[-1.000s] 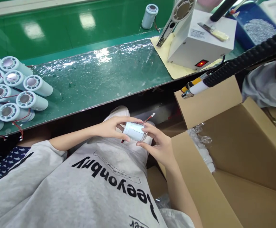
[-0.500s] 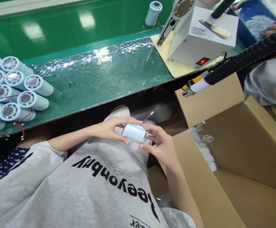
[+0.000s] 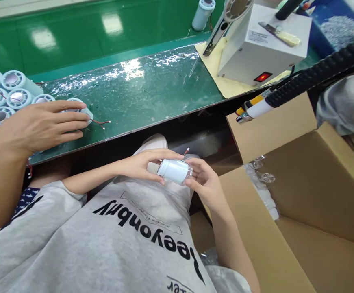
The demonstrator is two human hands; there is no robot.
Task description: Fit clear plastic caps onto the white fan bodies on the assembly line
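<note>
Over my lap, I hold a light-blue cylindrical battery (image 3: pixel 173 171) lying on its side. A short red and black lead with a white connector (image 3: pixel 186 151) sticks up behind it. My left hand (image 3: pixel 146 165) is closed around its left end, thumb below and fingers above. My right hand (image 3: pixel 205 178) grips the right end, where a clear plastic cap (image 3: pixel 189 172) shows; the fingers partly hide it. At the left, a co-worker's hand (image 3: pixel 50 124) rests on another light-blue battery (image 3: pixel 89 113) with its lead pointing right.
Several light-blue batteries (image 3: pixel 14 79) stand grouped on the green bench (image 3: pixel 134 95), and one battery (image 3: pixel 203 16) sits farther back. A white machine (image 3: pixel 265 49) with a lit red switch stands right. A black hose (image 3: pixel 317 73) crosses above an open carton (image 3: pixel 323 183) holding clear plastic parts.
A co-worker's hand has come in from the left, with a battery now farther right on the bench. My right fingers have shifted slightly on the held battery's capped end.
</note>
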